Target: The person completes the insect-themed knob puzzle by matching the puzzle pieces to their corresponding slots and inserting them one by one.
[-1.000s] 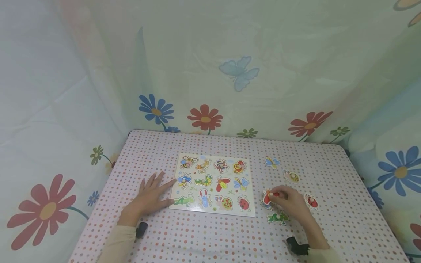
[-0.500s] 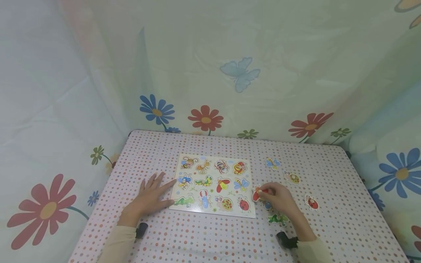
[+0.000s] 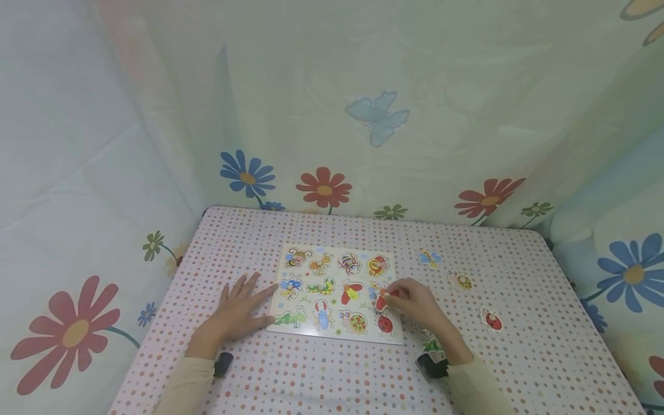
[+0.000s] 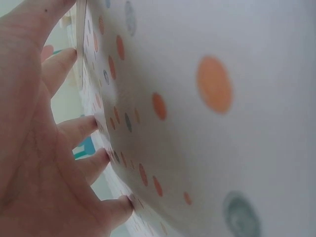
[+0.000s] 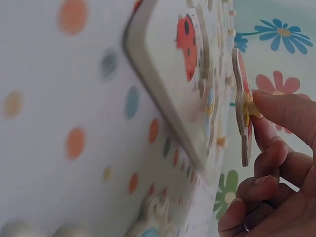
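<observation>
Red piece (image 3: 381,303) moved over the board (image 3: 371,335), right grip (image 3: 417,304) pinching it, left grip (image 3: 233,312) spread.

Layered wood is being shown by the red piece (image 5: 241,106), a glossy sheen by the smooth board (image 3: 307,330), soft creases by the cloth-like backdrop (image 3: 301,98).

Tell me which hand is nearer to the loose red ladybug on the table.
Right. The right hand holds a red bug over the board, left of the ladybug; the left hand touches the board's left edge, farther away.
</observation>
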Motion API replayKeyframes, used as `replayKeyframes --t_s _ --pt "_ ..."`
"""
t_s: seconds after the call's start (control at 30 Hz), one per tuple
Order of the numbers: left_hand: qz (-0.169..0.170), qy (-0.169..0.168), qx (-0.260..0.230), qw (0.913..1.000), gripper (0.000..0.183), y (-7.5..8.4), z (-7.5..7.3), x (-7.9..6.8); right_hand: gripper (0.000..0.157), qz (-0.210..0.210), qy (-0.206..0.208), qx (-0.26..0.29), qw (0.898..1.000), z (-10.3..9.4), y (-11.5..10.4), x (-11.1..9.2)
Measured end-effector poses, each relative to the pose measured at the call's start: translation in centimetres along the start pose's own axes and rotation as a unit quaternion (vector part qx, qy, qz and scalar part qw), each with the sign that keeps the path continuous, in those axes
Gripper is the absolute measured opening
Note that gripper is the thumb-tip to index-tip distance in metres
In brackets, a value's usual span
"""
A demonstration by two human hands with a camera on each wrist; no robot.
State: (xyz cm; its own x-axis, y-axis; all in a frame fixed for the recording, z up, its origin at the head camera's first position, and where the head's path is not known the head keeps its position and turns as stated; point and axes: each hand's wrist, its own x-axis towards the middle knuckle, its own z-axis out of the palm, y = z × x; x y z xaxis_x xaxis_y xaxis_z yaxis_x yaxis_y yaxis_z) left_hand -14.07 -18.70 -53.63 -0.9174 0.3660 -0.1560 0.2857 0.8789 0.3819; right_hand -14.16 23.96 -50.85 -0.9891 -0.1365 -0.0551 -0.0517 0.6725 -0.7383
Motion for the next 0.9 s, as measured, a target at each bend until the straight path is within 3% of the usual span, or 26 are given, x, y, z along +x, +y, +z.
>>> replayKeyframes --t_s 0.57,0.9 --pt "-0.002 0.001 0.005 1.0000 0.074 -0.1 0.1 0.0 0.004 -0.071 -0.043 0.011 0.996 3.1 -3.0 3.6" --pt "-0.001 0.002 0.006 1.0000 0.074 0.0 0.0 0.0 0.005 -0.056 -0.067 0.011 0.996 4.4 -3.5 4.9"
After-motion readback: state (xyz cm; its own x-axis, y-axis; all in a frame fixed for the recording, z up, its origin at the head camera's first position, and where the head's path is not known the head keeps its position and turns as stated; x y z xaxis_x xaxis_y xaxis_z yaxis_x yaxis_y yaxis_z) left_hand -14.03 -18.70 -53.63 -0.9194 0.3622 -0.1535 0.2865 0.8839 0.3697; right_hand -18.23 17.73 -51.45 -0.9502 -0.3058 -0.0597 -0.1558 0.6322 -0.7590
